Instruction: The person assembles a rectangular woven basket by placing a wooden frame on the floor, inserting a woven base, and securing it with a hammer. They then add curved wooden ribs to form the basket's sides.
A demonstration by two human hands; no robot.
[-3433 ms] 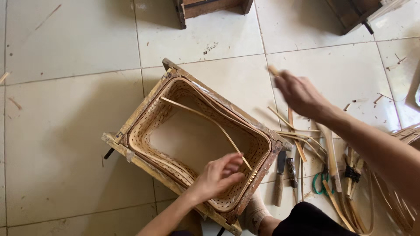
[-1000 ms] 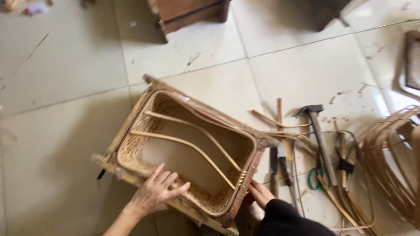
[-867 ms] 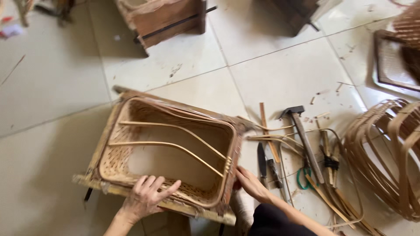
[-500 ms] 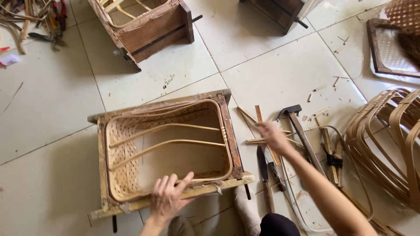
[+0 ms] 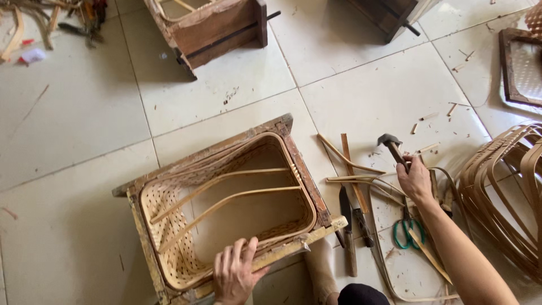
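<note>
Left hand (image 5: 234, 275) lay flat on the near rail of the wooden frame (image 5: 144, 248), fingers (image 5: 226, 261) spread and hooked over the top edge, gripping nothing; judged to be pinning the frame so it wouldn't slide on the tile floor (image 5: 68, 141). A foot (image 5: 322, 271) was pushed up against the same near corner, probably for the same reason.

Woven basket (image 5: 169, 248) sat inside the frame, open side up, lining its walls. Two bent cane strips (image 5: 237, 192) ran across the opening from left wall to right, likely sprung in as spreaders.

Right hand (image 5: 416, 179) was out to the right of the frame, fingers wrapped around the handle of a hammer (image 5: 390, 144), head pointing away from the body and low over the floor. Couldn't tell if it had lifted clear.

Tools lay within arm's reach right of the frame: two dark-bladed knives or chisels (image 5: 347, 226), side by side, and one pair of green-handled scissors (image 5: 405, 232). Loose cane offcuts (image 5: 350, 164) were scattered among them.

Far right: a bundle of curved cane hoops (image 5: 497, 192), too many to count. Beyond it, one flat woven panel in a dark frame (image 5: 522, 73).

Far side: a second wooden frame (image 5: 217, 28), and a darker one (image 5: 395, 17), cut off by the top edge.
</note>
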